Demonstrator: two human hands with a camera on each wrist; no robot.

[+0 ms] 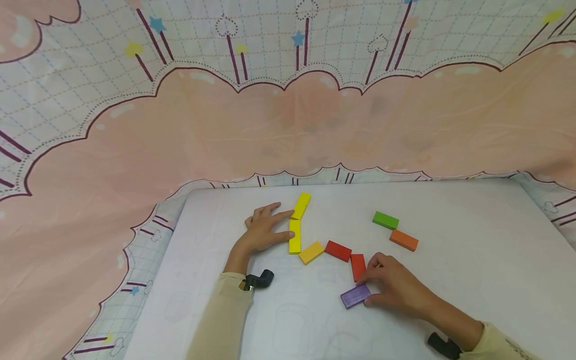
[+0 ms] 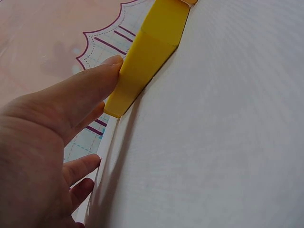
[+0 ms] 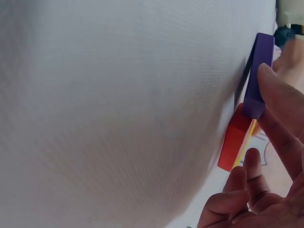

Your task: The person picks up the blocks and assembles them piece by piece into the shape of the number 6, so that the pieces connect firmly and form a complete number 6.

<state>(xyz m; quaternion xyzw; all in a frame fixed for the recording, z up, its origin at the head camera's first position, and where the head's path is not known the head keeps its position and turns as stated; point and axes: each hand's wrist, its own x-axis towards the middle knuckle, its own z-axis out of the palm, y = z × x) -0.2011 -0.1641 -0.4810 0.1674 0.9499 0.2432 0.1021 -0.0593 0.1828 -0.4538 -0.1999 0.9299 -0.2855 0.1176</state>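
Note:
My left hand [image 1: 261, 234] lies beside two yellow blocks at the line's far end. Its index fingertip meets the upper yellow block [image 1: 302, 204] and its thumb touches the lower yellow block [image 1: 294, 245], with the fingers spread. In the left wrist view, the thumb tip rests against a yellow block [image 2: 149, 47]. My right hand [image 1: 400, 287] pinches a purple block [image 1: 354, 296] between thumb and index finger. That block sits by the near end of a red block [image 1: 358, 265]; in the right wrist view, the purple block [image 3: 259, 78] partly overlaps the red block [image 3: 232, 140].
An amber block [image 1: 311, 253] and another red block [image 1: 337, 251] continue the bent line between the hands. Farther right, a green block [image 1: 385, 220] meets an orange block [image 1: 404, 240] at a corner. Patterned cloth [image 1: 252, 130] rises behind the white tabletop [image 1: 472, 240].

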